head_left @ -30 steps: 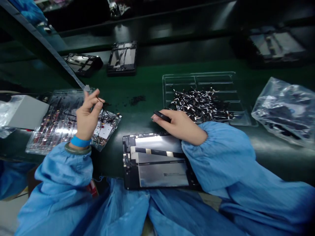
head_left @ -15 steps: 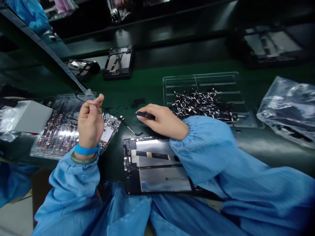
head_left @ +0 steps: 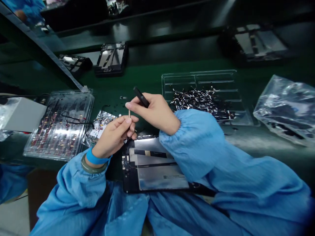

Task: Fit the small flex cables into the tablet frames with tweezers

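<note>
My left hand is closed in a pinch on a thin, pale flex cable, which stands up between the two hands. At the cable's upper end are the thumb and fingertip of my right hand; whether they grip it too I cannot tell. A black pen-like tool is held in the right hand, its end pointing up and left; its tip is hidden. Below the hands lies an opened tablet with its silvery inside up, partly covered by my right sleeve. A blue wristband circles my left wrist.
A clear tray of small dark strips stands behind my right arm. To the left are a clear tray of small parts, a silvery sheet and a white box. More opened devices lie farther back. At right is a plastic bag.
My left hand has moved right and down to meet the right hand. The flex cable has left the table and is between them. The black tool has tilted more upright.
</note>
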Motion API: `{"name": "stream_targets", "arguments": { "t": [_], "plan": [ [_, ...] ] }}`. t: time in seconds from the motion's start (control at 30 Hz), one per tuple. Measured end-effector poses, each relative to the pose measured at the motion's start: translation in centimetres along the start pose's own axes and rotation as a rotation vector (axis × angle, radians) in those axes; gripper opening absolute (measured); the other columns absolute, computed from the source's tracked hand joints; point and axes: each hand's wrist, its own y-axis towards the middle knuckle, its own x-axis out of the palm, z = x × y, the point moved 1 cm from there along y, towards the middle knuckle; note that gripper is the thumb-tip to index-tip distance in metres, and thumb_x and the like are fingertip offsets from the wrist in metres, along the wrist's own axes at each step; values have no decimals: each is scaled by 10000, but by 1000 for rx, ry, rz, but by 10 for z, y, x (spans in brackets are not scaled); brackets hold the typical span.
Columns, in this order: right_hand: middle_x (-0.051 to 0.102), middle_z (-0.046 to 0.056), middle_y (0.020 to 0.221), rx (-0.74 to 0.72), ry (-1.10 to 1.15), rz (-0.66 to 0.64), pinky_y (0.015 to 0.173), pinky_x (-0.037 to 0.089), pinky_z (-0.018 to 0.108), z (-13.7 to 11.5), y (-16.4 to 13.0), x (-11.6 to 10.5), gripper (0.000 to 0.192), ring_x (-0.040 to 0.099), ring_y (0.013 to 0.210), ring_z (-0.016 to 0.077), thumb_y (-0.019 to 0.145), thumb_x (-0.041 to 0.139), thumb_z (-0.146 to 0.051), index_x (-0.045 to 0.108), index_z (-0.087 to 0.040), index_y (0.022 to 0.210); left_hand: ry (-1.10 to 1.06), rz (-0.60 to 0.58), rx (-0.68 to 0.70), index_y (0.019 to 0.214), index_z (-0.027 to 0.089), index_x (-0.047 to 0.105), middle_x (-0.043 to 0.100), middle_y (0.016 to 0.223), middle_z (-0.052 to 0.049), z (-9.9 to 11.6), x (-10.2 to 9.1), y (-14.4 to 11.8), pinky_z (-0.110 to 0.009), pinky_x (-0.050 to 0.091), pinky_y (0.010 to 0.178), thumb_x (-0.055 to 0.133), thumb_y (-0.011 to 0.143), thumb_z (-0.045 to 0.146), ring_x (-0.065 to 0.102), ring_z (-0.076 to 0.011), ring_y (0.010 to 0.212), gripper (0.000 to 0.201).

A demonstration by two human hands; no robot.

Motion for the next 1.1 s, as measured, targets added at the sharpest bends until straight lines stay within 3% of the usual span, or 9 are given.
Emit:
{"name": "stream_targets", "arguments": {
  "t": [0.07, 0.23, 0.37, 0.47, 0.57, 0.73, 0.9, 1.0, 1.1],
  "plan": [
    [641, 16, 773, -130, -140, 61, 666, 445, 259, -1, -12, -8, 211, 581, 729, 136, 845, 608, -367, 672, -175, 785, 37, 39, 27, 860, 167, 683, 483, 661, 18, -2, 0, -1, -212, 416, 518, 656, 813, 300, 442, -72, 541, 143],
    [678, 60, 860, -523, -629, -1, 567, 410, 263, -4, -48, -8, 238, 607, 740, 149, 927, 466, -212, 698, -162, 939, 166, 44, 33, 852, 181, 697, 557, 674, 0, -7, 2, -5, -225, 412, 580, 597, 826, 259, 501, -108, 620, 129],
    [650, 70, 720, -601, -914, 28, 472, 327, 295, -5, -58, 3, 305, 566, 612, 152, 915, 401, -110, 687, -124, 807, 343, 55, 91, 1016, 203, 701, 615, 746, -2, -9, 8, -7, -244, 431, 658, 576, 838, 250, 539, -136, 704, 223],
    [623, 61, 671, -579, -950, 19, 456, 314, 284, -4, -57, -1, 320, 548, 583, 137, 920, 378, -110, 669, -137, 789, 392, 82, 84, 980, 188, 720, 577, 633, 13, -8, 9, -9, -225, 405, 584, 597, 815, 210, 490, -109, 601, 207],
    [648, 57, 758, -500, -766, 166, 540, 408, 252, 2, -57, -19, 255, 582, 658, 127, 933, 409, -161, 647, -150, 842, 226, 154, 2, 964, 172, 714, 604, 614, 8, -7, 8, -11, -197, 322, 471, 625, 798, 218, 383, -65, 486, 194],
    [647, 16, 729, -362, -523, 380, 618, 453, 252, 20, -61, -39, 132, 586, 667, 125, 869, 520, -167, 618, -186, 782, 90, 207, -8, 974, 150, 686, 712, 896, -80, -9, 13, -13, -188, 290, 447, 641, 824, 291, 332, -25, 460, 210],
    [619, 2, 664, -76, -379, 230, 551, 405, 250, 23, -51, -35, 212, 544, 597, 118, 775, 673, -356, 622, -176, 674, 54, 139, -17, 949, 158, 677, 704, 794, -44, -14, 25, -14, -187, 323, 469, 658, 817, 323, 356, -23, 454, 212],
    [661, 8, 711, 93, -4, 81, 543, 420, 245, 14, -47, -30, 312, 535, 572, 101, 762, 667, -470, 684, -168, 835, 49, 84, -46, 927, 157, 677, 687, 739, -24, -17, 31, -15, -176, 325, 455, 648, 824, 353, 367, -22, 450, 224],
    [694, 21, 733, 196, 360, 95, 465, 391, 223, 6, -48, -27, 354, 492, 501, 72, 745, 673, -503, 687, -160, 832, 88, 28, -50, 935, 177, 680, 697, 783, -26, -20, 33, -18, -182, 408, 490, 632, 835, 382, 485, -48, 510, 233]
  ]
}}
